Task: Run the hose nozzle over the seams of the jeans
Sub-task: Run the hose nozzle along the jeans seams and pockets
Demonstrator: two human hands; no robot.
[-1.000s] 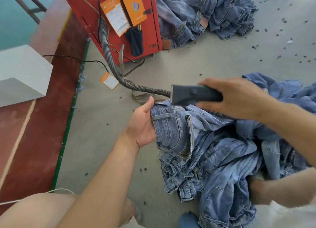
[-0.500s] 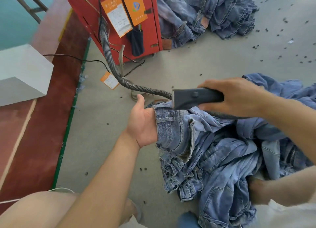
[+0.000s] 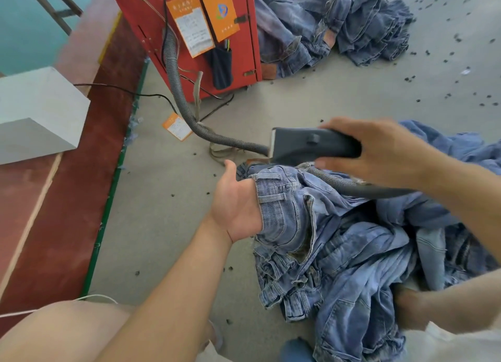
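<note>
Hose nozzle (image 3: 306, 146): dark grey, flat, gripped at its rear by the right hand (image 3: 379, 151), fingers wrapped over the top and thumb beneath. It sits just above the waistband of the jeans (image 3: 284, 215), mouth facing left. Left hand (image 3: 235, 207) is tucked inside the waistband opening, fingers hidden by denim, thumb out; grip can't be confirmed. Ribbed hose (image 3: 184, 106) runs from the nozzle across the grey floor (image 3: 168, 220) up to the red machine (image 3: 189, 30). More denim (image 3: 339, 22) is piled at the floor's far edge.

Bare forearms (image 3: 173, 288), bare knees (image 3: 62, 332), white garment edge (image 3: 461, 345) at lower right
</note>
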